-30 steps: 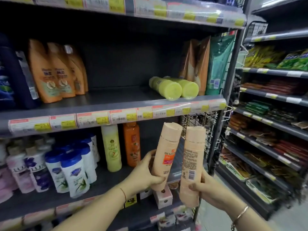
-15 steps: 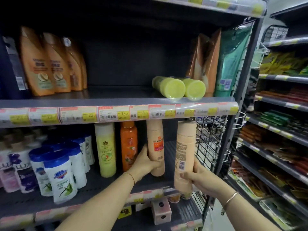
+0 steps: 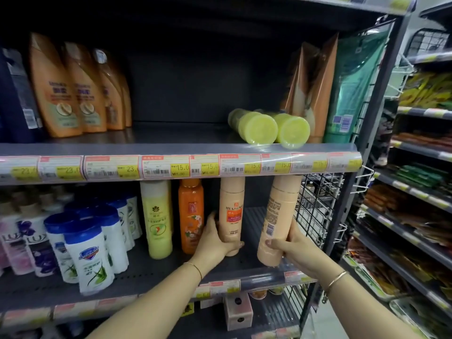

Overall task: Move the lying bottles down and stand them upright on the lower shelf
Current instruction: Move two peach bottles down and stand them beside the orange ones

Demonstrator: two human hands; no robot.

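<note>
Left hand (image 3: 215,243) wraps around the base of a peach bottle (image 3: 231,214), fingers closed on it; the bottle stands upright on the lower shelf (image 3: 171,272), just right of an orange bottle (image 3: 190,216), label facing out. Its top is hidden behind the price strip (image 3: 171,165) of the upper shelf (image 3: 146,145). Right hand (image 3: 291,250) is clamped on a second peach bottle (image 3: 278,216), thumb across the front and fingers behind. This one leans slightly, barcode side out, with its bottom at the shelf's front edge; whether it touches the shelf cannot be told. A thin bangle shows on each wrist.

On the upper shelf two yellow-green bottles (image 3: 269,128) lie on their sides, side by side, their round ends facing outward at the shelf's front edge. Behind them stand brown pouches (image 3: 310,89) and a green pouch (image 3: 349,94). Orange bottles (image 3: 73,89) stand at the left of that shelf.

On the lower shelf a pale yellow bottle (image 3: 156,216) stands left of the orange one, and white bottles with blue caps (image 3: 88,250) cluster farther left. A wire rack (image 3: 318,204) closes the right end.
</note>
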